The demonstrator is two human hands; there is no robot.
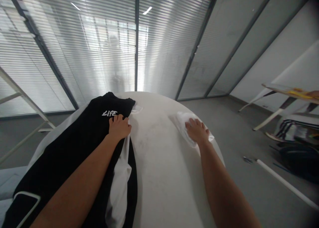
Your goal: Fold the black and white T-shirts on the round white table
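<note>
Slatted blinds (161, 55) are filling the glazed wall at twelve o'clock, beyond a rounded white worktop (159, 181). On it, at eleven, the left hand (120, 126) is lying palm down, fingers loosely spread, on a black garment (82, 135), seemingly keeping the fabric steady near its edge. At two, the right hand (198, 130) is resting, fingers also apart, over a white bundle (181, 123), probably pressing it flat beside the worktop's rim. Soft and matte, the garment is stretching from eleven to seven, showing white lettering (109, 113); wrinkled white fabric (121, 188) is running along its inner side. The bundle is looking thin and crumpled, cloth or plastic being impossible to tell. Farther out, a straight white pole (286, 183) is lying on the grey floor (231, 121) between three and four.
</note>
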